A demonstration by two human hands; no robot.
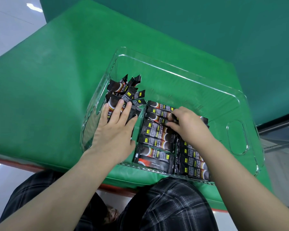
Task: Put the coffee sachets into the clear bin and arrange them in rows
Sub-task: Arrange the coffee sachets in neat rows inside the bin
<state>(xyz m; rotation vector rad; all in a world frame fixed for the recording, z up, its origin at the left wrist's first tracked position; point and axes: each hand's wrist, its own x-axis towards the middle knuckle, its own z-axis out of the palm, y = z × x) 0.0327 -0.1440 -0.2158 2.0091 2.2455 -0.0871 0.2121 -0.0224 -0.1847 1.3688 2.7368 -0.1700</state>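
Inside the clear plastic bin [237, 137], the left hand [114, 130] presses spread fingers on loose black coffee sachets [123, 94]; the right hand [188, 125] pinches one sachet [173, 116] over the laid rows [157, 139]. A careless nudge could likely skew those rows.

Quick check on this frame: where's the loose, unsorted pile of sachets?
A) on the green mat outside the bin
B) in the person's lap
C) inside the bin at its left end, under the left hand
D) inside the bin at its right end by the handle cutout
C: the jumbled sachets lie inside the clear bin at its left end, with the left hand resting flat on them; the neat rows sit beside them.
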